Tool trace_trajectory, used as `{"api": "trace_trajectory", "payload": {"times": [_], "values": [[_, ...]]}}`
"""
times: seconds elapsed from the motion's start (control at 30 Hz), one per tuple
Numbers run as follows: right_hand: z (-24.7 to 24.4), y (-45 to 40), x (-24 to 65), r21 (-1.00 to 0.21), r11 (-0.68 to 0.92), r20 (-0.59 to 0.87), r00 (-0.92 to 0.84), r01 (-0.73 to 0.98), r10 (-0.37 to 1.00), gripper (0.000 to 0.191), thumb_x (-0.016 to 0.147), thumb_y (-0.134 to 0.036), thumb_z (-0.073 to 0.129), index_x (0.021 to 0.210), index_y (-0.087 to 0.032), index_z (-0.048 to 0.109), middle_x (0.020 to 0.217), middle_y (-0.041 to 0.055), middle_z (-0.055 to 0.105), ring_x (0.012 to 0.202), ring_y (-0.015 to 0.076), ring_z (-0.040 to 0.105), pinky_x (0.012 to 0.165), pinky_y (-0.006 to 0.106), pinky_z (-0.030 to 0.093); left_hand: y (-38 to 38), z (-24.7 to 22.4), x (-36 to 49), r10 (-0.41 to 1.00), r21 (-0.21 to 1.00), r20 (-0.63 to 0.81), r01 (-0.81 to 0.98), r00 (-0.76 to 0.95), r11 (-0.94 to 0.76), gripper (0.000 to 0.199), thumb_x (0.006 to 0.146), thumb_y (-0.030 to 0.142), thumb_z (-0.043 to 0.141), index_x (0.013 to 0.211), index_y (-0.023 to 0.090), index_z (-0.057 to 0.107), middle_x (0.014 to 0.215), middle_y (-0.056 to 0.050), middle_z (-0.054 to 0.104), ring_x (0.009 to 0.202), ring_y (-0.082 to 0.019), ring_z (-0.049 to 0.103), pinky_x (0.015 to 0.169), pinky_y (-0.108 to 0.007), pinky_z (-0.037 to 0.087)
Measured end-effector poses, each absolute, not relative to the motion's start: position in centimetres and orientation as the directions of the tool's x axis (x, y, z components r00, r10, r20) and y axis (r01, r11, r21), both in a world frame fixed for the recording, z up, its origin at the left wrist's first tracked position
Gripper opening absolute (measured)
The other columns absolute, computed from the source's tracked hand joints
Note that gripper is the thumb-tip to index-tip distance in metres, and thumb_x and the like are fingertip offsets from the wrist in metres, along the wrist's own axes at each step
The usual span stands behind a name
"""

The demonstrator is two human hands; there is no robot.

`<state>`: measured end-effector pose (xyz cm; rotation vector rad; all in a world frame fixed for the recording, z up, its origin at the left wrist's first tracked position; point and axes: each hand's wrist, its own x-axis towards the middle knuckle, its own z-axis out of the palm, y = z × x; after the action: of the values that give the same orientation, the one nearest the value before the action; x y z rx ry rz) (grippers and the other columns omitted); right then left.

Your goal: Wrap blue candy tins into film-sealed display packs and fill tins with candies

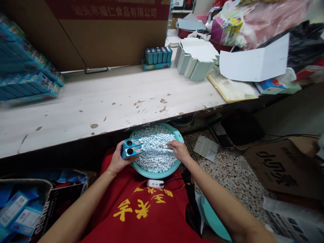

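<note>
Two small blue boxes (133, 147), side by side with dark round holes on top, are held in my left hand (118, 159) over the left edge of a turquoise basin (158, 175). Small white and pale blue pieces (154, 155) fill the basin, which sits at my lap. My right hand (179, 151) is above the basin's right side, its fingers pinched together among the pieces; what they hold is too small to name. Near the basin's lower rim, a white plug-like device (155, 183) rests on the red apron (144, 216).
The white table (121, 98) carries stacked blue boxes (27, 74) at left, a big carton (108, 37), a small boxed tray (157, 60) and folded grey card (196, 57). An open carton of blue boxes (48, 202) stands lower left; another carton (283, 168) lies right.
</note>
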<state>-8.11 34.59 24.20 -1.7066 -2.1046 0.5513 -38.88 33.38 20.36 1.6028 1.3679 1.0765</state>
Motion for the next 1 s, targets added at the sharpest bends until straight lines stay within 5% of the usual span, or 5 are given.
{"api": "trace_trajectory", "payload": {"times": [0.23,0.43,0.6,0.77,1.0], "values": [[32.5,34.9,-10.7,-0.545,0.323,0.035,-0.364,0.774,0.931,0.018,0.081,-0.019,0.049,0.086,-0.02,0.067,0.084,0.0019,0.066,0.08,0.0131,0.058,0.07,0.022,0.041,33.9,21.1,-38.1,0.974,0.868,0.194,0.442,0.116,-0.226,0.079,0.053,0.036,0.074,0.121,0.019,0.036,0.11,-0.008,0.052,0.098,-0.024,0.053,0.088,-0.041,0.043],[36.6,35.5,-14.5,-0.144,0.426,-0.194,-0.448,0.893,0.873,0.029,0.077,-0.012,0.044,0.088,-0.027,0.066,0.09,0.0001,0.066,0.088,0.016,0.057,0.066,0.023,0.039,34.4,21.3,-37.6,0.953,0.82,0.248,0.486,0.173,-0.302,0.077,0.055,0.038,0.073,0.12,0.02,0.036,0.114,-0.009,0.049,0.103,-0.025,0.05,0.089,-0.04,0.041],[39.4,35.6,-17.7,0.063,0.461,-0.327,-0.418,0.885,0.847,0.027,0.073,-0.01,0.042,0.084,-0.019,0.066,0.087,0.0087,0.066,0.083,0.0199,0.06,0.065,0.026,0.042,34.3,21.1,-37.7,0.945,0.773,0.27,0.544,0.186,-0.327,0.076,0.056,0.038,0.072,0.121,0.021,0.035,0.114,-0.008,0.048,0.101,-0.024,0.049,0.091,-0.04,0.04],[40.3,35.8,-20.3,0.084,0.481,-0.361,-0.423,0.873,0.831,0.028,0.078,-0.014,0.042,0.096,-0.012,0.063,0.088,0.0159,0.065,0.087,0.021,0.06,0.072,0.029,0.044,34.3,21.0,-37.7,0.945,0.764,0.259,0.556,0.199,-0.327,0.075,0.056,0.038,0.071,0.12,0.021,0.035,0.114,-0.008,0.048,0.102,-0.025,0.049,0.09,-0.04,0.04],[40.8,35.2,-17.7,0.014,0.458,-0.261,-0.439,0.889,0.86,0.026,0.077,-0.009,0.041,0.084,-0.016,0.065,0.08,0.0105,0.063,0.08,0.0195,0.058,0.068,0.029,0.04,34.8,21.5,-38.1,0.958,0.828,0.216,0.485,0.187,-0.282,0.078,0.055,0.037,0.073,0.12,0.021,0.035,0.115,-0.009,0.048,0.105,-0.026,0.049,0.092,-0.042,0.039]]}}
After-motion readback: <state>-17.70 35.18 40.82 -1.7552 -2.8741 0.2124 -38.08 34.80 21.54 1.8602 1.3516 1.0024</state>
